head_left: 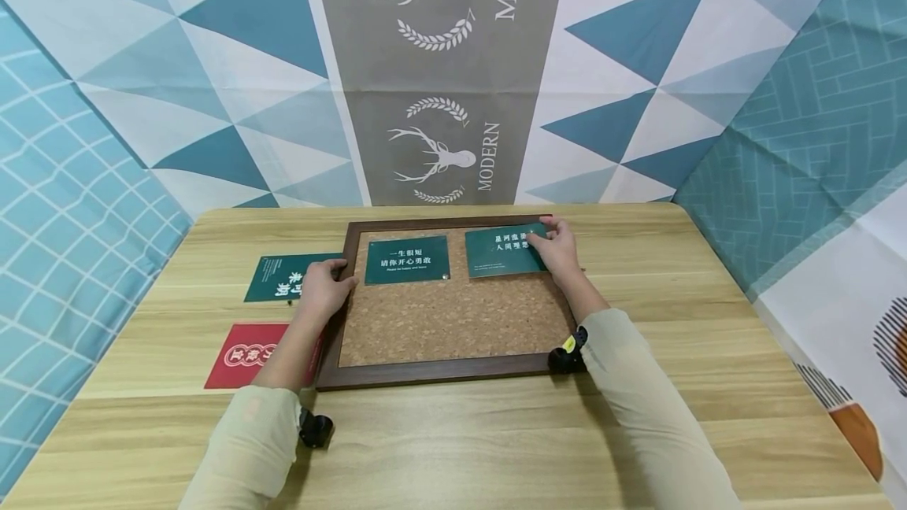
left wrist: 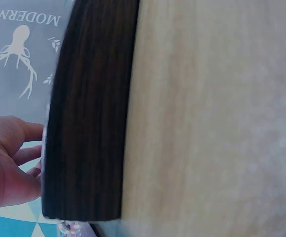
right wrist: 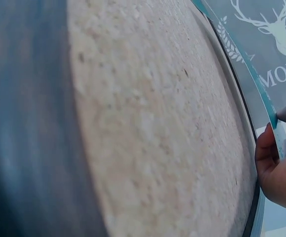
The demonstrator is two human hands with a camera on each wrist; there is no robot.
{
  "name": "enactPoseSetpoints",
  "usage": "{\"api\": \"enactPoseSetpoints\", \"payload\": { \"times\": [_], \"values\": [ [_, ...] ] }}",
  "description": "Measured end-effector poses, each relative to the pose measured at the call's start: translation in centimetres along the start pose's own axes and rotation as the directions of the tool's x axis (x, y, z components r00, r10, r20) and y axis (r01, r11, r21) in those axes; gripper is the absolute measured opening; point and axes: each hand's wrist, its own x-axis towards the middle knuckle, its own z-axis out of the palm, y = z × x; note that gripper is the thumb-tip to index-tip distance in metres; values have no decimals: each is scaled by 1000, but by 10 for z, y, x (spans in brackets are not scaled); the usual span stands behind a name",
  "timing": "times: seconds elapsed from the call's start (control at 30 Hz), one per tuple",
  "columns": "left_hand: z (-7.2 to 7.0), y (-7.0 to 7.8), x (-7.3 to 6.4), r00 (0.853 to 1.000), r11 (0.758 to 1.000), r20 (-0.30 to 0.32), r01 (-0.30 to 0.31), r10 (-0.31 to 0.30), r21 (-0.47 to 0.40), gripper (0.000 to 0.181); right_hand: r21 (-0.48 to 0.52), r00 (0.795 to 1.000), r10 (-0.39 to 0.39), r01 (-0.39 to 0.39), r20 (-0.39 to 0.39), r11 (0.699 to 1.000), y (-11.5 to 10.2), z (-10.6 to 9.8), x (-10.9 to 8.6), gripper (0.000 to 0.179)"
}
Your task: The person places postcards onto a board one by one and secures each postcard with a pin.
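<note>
Right hand [head_left: 556, 249] pinching a green card [head_left: 501, 260] at a corkboard's [head_left: 453, 321] far right

The card is lying over the cork, its right edge caught between thumb and fingers; in the right wrist view that edge is standing off the board. An uneven pull or a loosened pinch could leave it crooked. A second green card [head_left: 407, 260] is lying to its left, well apart. The left hand [head_left: 326, 288] is resting at the frame's [head_left: 432, 371] left side, thumb and fingers spread; too light a touch could let the board slide under a push from the right.

Farther out, on the left of the table [head_left: 425, 447], a third green card [head_left: 272, 278] is lying far and a red card [head_left: 241, 352] near, both partly covered by the left hand or arm, so a sweeping sleeve [head_left: 244, 439] might drag them. By the near right corner, a wrist camera [head_left: 564, 360] is overhanging the frame and might knock it.
</note>
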Motion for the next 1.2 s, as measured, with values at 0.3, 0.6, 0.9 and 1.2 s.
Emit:
{"api": "enactPoseSetpoints", "payload": {
  "times": [0.3, 0.6, 0.9, 1.2],
  "values": [
    [0, -1, 1, 1000, 1000, 0, -3, 3, -2, 48, -13, 1000, 9, -9, 1, 1000, -1, 3, 1, 50],
    [0, 1, 0, 1000, 1000, -2, -9, 9, 2, 48, 0, 1000, 14, -14, 10, 1000, -3, 6, 2, 49],
    [0, 1, -1, 1000, 1000, -3, -1, 1, 0, 48, 32, 998, 7, -9, 65, 999, -5, 13, 1, 50],
    [0, 1, 1, 1000, 1000, -2, 3, -3, -4, 48, -47, 995, 16, -11, 100, 999, -7, 14, 2, 55]
  ]
}}
